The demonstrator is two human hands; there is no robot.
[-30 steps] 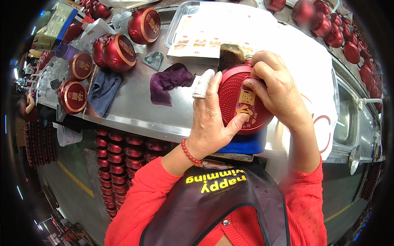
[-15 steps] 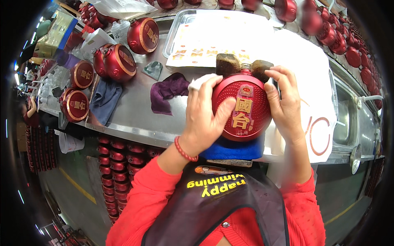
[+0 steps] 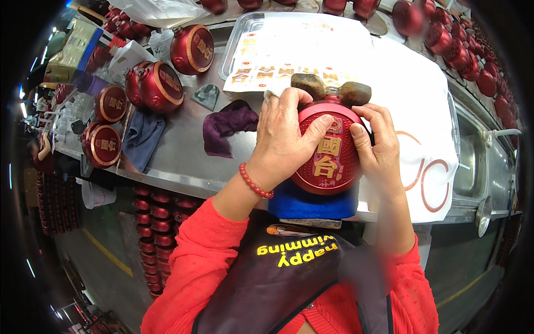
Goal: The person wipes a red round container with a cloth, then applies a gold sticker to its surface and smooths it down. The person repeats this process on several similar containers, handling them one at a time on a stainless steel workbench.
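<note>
A round, flat red bottle (image 3: 349, 177) with a dotted face lies tilted toward me, its neck between two dark, worn blocks (image 3: 307, 86). Gold characters (image 3: 327, 146) and a small emblem run down the middle of its face. My left hand (image 3: 283, 131) grips the bottle's left side, thumb pressed on the face by the emblem. A bit of white cloth (image 3: 270, 94) shows at its fingers. On the right side my right hand (image 3: 380, 147) holds the rim, fingers bent and thumb tip on the face. A blue cloth pad (image 3: 311, 205) lies under the bottle's near edge.
Sheets of gold stickers (image 3: 261, 72) lie on a clear tray behind the bottle. A purple cloth (image 3: 222, 131), a glassy block (image 3: 206, 97) and several red bottles (image 3: 192, 49) stand left. Copper-coloured rings (image 3: 434, 183) rest on white paper at right, beside a sink (image 3: 470, 172).
My left thumb has slid up the face toward the emblem. My right hand has come lower and closer in, its thumb now on the bottle's face. The bottle has barely shifted.
</note>
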